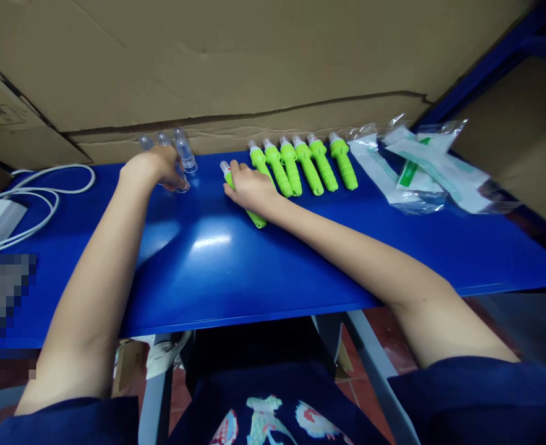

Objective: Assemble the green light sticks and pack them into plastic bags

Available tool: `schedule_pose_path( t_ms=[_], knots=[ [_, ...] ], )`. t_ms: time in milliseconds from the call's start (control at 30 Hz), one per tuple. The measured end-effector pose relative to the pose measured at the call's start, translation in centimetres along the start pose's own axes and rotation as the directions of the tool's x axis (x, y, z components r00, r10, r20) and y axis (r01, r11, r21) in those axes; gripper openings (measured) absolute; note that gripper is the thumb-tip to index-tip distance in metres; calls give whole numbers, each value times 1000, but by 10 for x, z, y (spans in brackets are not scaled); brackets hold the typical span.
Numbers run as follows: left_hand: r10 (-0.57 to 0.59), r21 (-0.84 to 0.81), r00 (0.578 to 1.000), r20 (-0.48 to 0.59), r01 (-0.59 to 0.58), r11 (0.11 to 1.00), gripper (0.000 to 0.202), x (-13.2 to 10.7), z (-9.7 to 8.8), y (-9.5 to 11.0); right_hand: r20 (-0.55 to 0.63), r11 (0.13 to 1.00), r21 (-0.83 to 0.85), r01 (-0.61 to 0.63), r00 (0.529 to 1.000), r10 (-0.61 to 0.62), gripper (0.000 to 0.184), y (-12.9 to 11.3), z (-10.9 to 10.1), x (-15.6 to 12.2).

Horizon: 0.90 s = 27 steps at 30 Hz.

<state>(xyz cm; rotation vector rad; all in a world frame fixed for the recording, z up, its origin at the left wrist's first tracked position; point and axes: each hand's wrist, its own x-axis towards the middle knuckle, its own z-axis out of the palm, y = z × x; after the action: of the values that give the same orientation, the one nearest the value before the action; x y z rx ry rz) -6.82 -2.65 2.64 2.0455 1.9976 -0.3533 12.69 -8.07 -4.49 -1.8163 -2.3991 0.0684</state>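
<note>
My left hand point(154, 167) reaches down at the back left, its fingers closed around a clear plastic cap point(182, 185), most of which the hand hides. Right beside it more clear plastic caps point(186, 151) stand upright on the blue table. My right hand point(253, 188) is wrapped over a lime-green ribbed handle with a clear tip point(256, 219), which lies slanted on the table. To its right several similar green handles point(319, 162) lie side by side in a row, clear tips toward the back.
Clear plastic packets with white and green inserts point(421, 164) lie at the back right. A white cable point(54, 201) loops beside a white box point(1, 216) on the left. Cardboard point(254, 62) walls the back of the blue table point(235, 278).
</note>
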Motion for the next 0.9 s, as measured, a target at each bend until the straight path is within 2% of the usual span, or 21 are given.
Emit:
schedule_pose_path(
  t_ms=[133, 333, 500, 600, 767, 900],
  knots=[
    [-5, -97, 999, 43, 9, 995, 46, 0, 2, 0, 5, 1000, 3, -8, 1000, 8, 53, 0, 0, -1],
    [-9, -58, 1000, 28, 11, 998, 58, -4, 2, 6, -9, 1000, -9, -11, 1000, 11, 51, -1, 2, -1],
    [19, -90, 1000, 25, -17, 996, 33, -2, 2, 5, -7, 1000, 7, -12, 1000, 12, 50, -1, 1, -1],
    [24, -121, 1000, 10, -22, 992, 28, 2, 4, 0, -3, 1000, 14, -13, 1000, 13, 50, -2, -1, -2],
    [69, -217, 997, 19, -63, 974, 51, 11, 8, -11, 5, 999, 45, -24, 1000, 24, 48, -3, -1, -3],
    [76, -294, 997, 13, -69, 953, 54, 13, 10, -15, -5, 984, 177, 33, 999, -32, 47, 5, 0, 4]
  ],
)
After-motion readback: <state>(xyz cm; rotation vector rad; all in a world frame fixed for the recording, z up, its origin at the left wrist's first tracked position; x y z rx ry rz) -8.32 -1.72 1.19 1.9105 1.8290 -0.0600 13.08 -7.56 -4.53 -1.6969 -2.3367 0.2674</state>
